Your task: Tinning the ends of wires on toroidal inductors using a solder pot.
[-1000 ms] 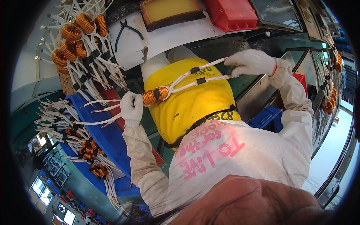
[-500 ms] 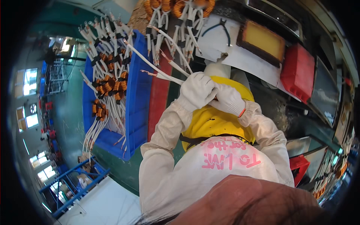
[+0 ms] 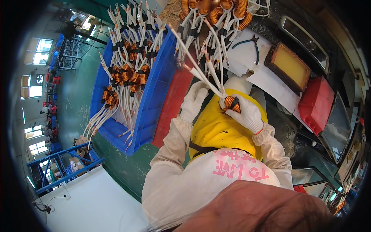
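Over my lap, my white-gloved right hand grips a toroidal coil wound with copper wire and banded in black. White sleeved leads run up and left from it, with bare copper showing at several ends. My left hand, also gloved, is left of the coil, beside the leads, its fingers apart and slightly curled around nothing. A yellow apron lies beneath both hands.
To the left, a blue crate holds many similar coils. More copper coils lie at the far edge. Blue-handled cutters, a tray of yellowish material and a red bin are at the right.
My hands were together around the leads; the left has come away to the left and opened. The coil now shows in my right hand. The whole view has shifted.
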Demonstrator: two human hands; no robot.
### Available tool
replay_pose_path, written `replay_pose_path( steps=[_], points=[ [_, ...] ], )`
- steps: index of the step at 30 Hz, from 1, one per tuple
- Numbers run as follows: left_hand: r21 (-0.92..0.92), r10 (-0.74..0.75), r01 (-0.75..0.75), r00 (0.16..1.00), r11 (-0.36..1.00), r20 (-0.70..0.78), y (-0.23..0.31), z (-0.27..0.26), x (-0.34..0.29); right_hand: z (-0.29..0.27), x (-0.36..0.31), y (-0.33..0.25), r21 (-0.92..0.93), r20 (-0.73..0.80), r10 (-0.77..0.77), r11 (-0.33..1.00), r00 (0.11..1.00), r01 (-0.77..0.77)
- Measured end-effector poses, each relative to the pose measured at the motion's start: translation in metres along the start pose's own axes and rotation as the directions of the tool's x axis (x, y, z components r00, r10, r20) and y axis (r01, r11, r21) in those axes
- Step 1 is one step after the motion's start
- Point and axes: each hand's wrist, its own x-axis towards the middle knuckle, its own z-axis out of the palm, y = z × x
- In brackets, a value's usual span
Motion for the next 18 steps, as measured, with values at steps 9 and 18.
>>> replay_pose_path(
  steps=[9,18],
  points=[
    [-0.526,-0.137,0.180,0.983,0.831,0.121,-0.032,0.004,0.026,0.007,-0.011,-0.005,0.012,-0.074,-0.064,0.998,0.995,0.066],
    [-0.190,-0.041,0.079,0.979,0.979,0.198,0.001,0.010,0.032,0.004,-0.011,-0.013,-0.182,-0.003,-0.163,0.970,0.987,0.160]
  ],
)
